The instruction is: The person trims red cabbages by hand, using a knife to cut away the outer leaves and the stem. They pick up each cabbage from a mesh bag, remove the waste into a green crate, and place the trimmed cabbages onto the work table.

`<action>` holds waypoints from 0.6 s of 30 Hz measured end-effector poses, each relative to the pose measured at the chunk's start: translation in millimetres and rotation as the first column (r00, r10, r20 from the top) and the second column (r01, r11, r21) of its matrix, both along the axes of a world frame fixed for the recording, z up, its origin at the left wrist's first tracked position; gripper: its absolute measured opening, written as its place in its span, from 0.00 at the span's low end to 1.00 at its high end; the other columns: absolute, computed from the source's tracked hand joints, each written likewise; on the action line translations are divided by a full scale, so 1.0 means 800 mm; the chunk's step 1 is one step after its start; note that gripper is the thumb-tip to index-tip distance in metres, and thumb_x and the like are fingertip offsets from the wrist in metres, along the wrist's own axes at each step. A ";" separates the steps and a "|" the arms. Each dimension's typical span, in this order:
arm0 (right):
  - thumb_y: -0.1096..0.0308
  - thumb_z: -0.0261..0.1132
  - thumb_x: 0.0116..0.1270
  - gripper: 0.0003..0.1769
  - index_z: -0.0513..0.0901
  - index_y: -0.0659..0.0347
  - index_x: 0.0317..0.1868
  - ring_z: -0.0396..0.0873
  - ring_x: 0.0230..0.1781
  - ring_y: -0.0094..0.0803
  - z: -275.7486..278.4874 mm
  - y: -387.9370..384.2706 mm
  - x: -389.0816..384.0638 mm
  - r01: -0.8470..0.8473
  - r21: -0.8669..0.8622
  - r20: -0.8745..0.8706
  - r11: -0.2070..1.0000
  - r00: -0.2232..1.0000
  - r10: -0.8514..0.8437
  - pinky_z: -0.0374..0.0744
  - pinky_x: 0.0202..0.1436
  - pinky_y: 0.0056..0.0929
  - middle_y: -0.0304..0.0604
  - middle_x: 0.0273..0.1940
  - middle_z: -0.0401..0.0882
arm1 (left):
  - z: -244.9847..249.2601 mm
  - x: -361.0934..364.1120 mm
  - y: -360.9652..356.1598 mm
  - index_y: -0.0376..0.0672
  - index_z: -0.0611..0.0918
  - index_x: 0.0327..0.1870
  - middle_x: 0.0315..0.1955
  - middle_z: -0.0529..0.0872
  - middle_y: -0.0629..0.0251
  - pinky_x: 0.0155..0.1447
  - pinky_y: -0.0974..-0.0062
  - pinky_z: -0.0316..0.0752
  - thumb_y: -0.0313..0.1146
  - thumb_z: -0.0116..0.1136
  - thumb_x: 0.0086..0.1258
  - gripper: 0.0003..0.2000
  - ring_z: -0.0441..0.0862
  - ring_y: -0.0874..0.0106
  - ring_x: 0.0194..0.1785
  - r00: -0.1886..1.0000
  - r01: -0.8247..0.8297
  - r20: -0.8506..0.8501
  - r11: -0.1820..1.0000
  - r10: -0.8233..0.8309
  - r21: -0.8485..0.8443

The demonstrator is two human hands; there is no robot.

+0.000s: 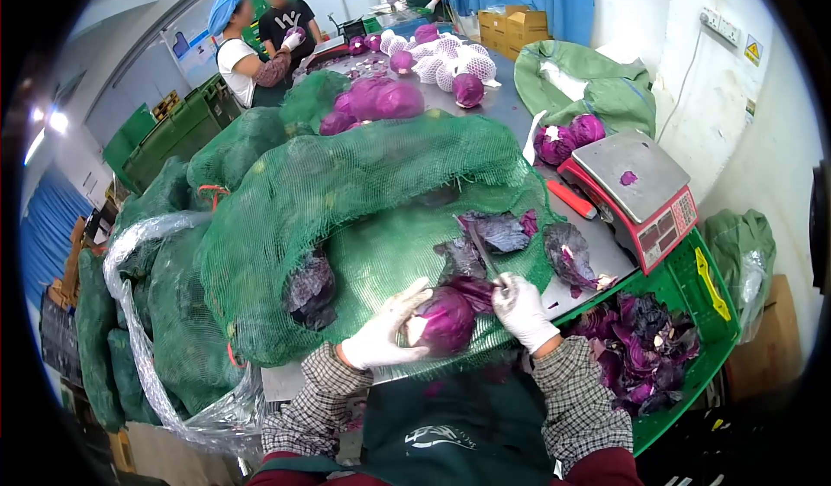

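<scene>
My left hand [389, 326], in a white glove, is wrapped round the left side of a red cabbage [447, 320] above the green mesh sack. My right hand [519, 307], also gloved, is closed on what looks like a slim knife [481, 249], its grey blade pointing up and away. A purple outer leaf [476, 290] stands off the cabbage beside the right fingers. Dark loose leaves [498, 231] lie just beyond, on the green mesh sack [363, 174]. Another dark leaf [310, 289] rests to the left.
At right are a scale [636, 179], an orange-handled knife [571, 199] and a green crate [684, 382] holding cabbage leaves. Filled mesh sacks [182, 287] are piled at left. Wrapped cabbages [450, 62] lie farther back, where a person in a blue cap [238, 53] and others stand.
</scene>
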State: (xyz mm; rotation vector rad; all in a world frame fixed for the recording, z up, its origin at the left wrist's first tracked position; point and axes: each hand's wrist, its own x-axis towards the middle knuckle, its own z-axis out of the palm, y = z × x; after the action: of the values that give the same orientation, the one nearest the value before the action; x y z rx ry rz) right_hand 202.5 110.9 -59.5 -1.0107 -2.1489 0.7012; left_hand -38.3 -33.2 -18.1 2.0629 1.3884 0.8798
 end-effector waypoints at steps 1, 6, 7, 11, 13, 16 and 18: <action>0.68 0.59 0.62 0.10 0.80 0.65 0.41 0.81 0.38 0.54 -0.004 0.002 0.013 0.039 -0.034 0.013 0.999 0.999 -0.039 0.80 0.43 0.43 0.56 0.35 0.81 | -0.004 -0.011 -0.002 0.42 0.61 0.74 0.75 0.55 0.46 0.76 0.59 0.56 0.39 0.72 0.53 0.46 0.55 0.52 0.77 0.998 0.021 0.051 1.000 -0.020 -0.014; 0.73 0.61 0.60 0.10 0.80 0.66 0.42 0.81 0.34 0.51 0.020 -0.020 0.121 0.246 -0.056 -0.029 0.968 0.968 -0.248 0.79 0.41 0.43 0.56 0.30 0.80 | 0.006 -0.059 -0.028 0.40 0.51 0.78 0.77 0.47 0.52 0.79 0.63 0.47 0.39 0.80 0.50 0.56 0.46 0.61 0.80 0.972 -0.104 0.152 0.910 0.178 -0.401; 0.75 0.62 0.59 0.10 0.80 0.67 0.43 0.81 0.36 0.49 0.013 -0.014 0.159 0.329 -0.010 0.048 0.944 0.943 -0.328 0.78 0.42 0.40 0.55 0.33 0.80 | 0.000 -0.058 -0.026 0.40 0.51 0.77 0.77 0.47 0.52 0.79 0.64 0.48 0.38 0.80 0.50 0.56 0.46 0.61 0.80 0.970 -0.148 0.137 0.938 0.199 -0.313; 0.81 0.65 0.59 0.17 0.80 0.67 0.50 0.79 0.48 0.39 0.006 -0.015 0.235 0.381 -0.072 -0.018 0.922 0.924 -0.383 0.78 0.50 0.30 0.49 0.46 0.78 | -0.017 -0.045 -0.003 0.32 0.58 0.74 0.74 0.55 0.42 0.79 0.63 0.47 0.52 0.77 0.49 0.55 0.50 0.54 0.79 0.921 -0.302 0.180 0.925 0.345 -0.228; 0.79 0.68 0.60 0.20 0.79 0.67 0.54 0.79 0.51 0.31 0.020 -0.029 0.188 0.173 -0.285 -0.335 0.943 0.904 -0.267 0.78 0.56 0.27 0.45 0.51 0.78 | -0.005 -0.045 0.011 0.33 0.60 0.73 0.73 0.57 0.42 0.79 0.63 0.48 0.55 0.76 0.49 0.54 0.52 0.53 0.78 0.942 -0.290 0.100 0.927 0.320 -0.236; 0.76 0.71 0.60 0.25 0.79 0.58 0.59 0.79 0.46 0.26 0.072 -0.050 0.085 -0.083 -0.256 -0.211 0.963 0.977 0.028 0.78 0.46 0.23 0.44 0.56 0.80 | 0.004 -0.042 0.014 0.33 0.60 0.73 0.73 0.57 0.42 0.79 0.62 0.48 0.58 0.76 0.48 0.55 0.52 0.52 0.78 0.966 -0.256 -0.067 0.950 0.248 -0.178; 0.76 0.69 0.62 0.29 0.76 0.57 0.65 0.80 0.51 0.29 0.057 -0.044 0.016 -0.342 0.014 -0.259 0.940 0.906 0.333 0.80 0.44 0.23 0.47 0.63 0.74 | 0.002 -0.041 0.010 0.33 0.59 0.73 0.73 0.57 0.40 0.79 0.60 0.49 0.61 0.75 0.47 0.57 0.52 0.50 0.77 0.964 -0.252 -0.126 0.957 0.235 -0.144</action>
State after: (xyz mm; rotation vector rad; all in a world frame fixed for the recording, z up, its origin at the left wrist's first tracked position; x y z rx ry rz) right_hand 215.2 75.7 -14.2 -0.5254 -2.1024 0.9757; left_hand -71.0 -24.9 -16.1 1.8696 1.7418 0.7347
